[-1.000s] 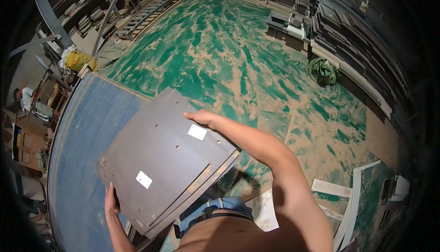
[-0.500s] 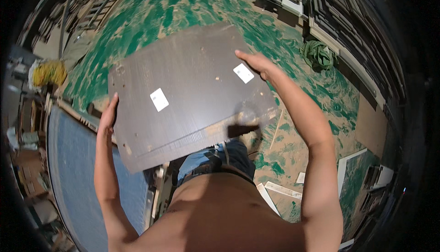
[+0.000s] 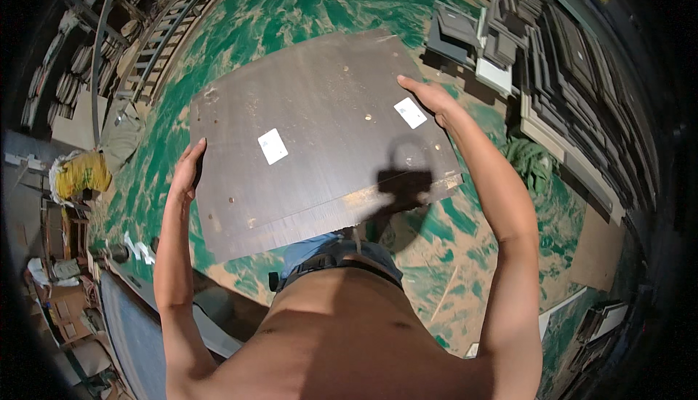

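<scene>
A large greyish-brown board (image 3: 313, 160) is held out flat in front of my waist, one edge in each hand. Two white labels, a left label (image 3: 273, 146) and a right label (image 3: 410, 113), are stuck on its top face, which also has small holes and a worn strip along the near edge. My left hand (image 3: 190, 167) grips the left edge, thumb on top and fingers mostly hidden. On the right edge, beside the right label, my right hand (image 3: 427, 100) is closed with its thumb over the top. A dark shadow falls across the board's near right part.
Sawdust covers much of the green floor (image 3: 291, 0). Stacked panels (image 3: 574, 73) stand along the right, with smaller boards (image 3: 458, 25) in front and a green bundle (image 3: 527, 161) nearby. At left are a roller rack (image 3: 163, 47), a yellow sack (image 3: 86, 174) and a blue-grey table (image 3: 131, 327).
The board and both hands have shifted slightly right in view. The blue-grey table has dropped toward the lower left, and the stacked panels sit farther in from the right side.
</scene>
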The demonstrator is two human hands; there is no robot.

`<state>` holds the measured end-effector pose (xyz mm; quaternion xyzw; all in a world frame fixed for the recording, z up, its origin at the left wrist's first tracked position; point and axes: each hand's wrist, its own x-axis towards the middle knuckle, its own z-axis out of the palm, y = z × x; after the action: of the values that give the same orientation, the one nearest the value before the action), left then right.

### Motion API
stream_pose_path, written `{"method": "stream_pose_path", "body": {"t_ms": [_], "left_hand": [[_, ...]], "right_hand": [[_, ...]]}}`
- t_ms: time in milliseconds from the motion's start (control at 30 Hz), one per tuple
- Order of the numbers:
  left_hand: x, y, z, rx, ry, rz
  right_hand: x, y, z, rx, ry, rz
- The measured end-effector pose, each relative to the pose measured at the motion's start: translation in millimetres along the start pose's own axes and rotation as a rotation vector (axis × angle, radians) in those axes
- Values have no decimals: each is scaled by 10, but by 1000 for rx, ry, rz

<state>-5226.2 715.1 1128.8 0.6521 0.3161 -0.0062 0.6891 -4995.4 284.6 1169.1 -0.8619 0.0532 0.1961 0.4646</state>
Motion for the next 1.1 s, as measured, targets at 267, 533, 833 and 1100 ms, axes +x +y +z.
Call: {"method": "stream_pose_path", "body": {"t_ms": [267,533,833,1100], "left_hand": [[1922,1038,229,199,62,-20],[3829,2370,525,293,-20,34],[6111,3155,-77,179,244,12],[8449,4551,-333,301,294,47]], "right_hand": [[1886,-480,32,53,12,61],[4083,-1583,237,38,101,-89],[6517,-3027,1122,570,-370,-299],[8326,-4795,1414,29,-153,-146]]}}
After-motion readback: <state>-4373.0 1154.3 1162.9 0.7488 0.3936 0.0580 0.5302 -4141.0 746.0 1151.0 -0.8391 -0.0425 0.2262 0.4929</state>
